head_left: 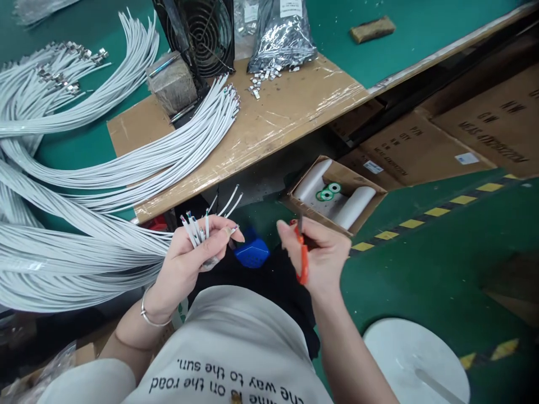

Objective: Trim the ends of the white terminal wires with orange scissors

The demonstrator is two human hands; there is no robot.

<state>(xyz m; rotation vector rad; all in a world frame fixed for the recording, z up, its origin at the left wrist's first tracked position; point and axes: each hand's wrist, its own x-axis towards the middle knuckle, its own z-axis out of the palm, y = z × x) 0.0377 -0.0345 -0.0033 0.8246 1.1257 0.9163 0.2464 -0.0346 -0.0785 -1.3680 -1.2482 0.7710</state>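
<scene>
My left hand (189,252) is wrapped round a bunch of white cables (196,229), whose cut ends with coloured wire tips stand up above the fist. Between its thumb and forefinger one cable end sticks out to the right. To the right, apart from the cables, my right hand (322,252) holds a small orange-handled tool (302,255); its dark upper end is partly hidden by the fingers. Long bundles of white cable (84,224) run from the left towards my left hand. Another cable bundle (202,132) lies on the cardboard sheet with its ends fanned out.
A black fan (206,33) and a taped block (172,84) stand on the bench. Near them are a bag of small metal parts (284,33) and loose pieces. An open carton (365,219) with rolls sits beyond my right hand. A round white stool (415,359) is at lower right.
</scene>
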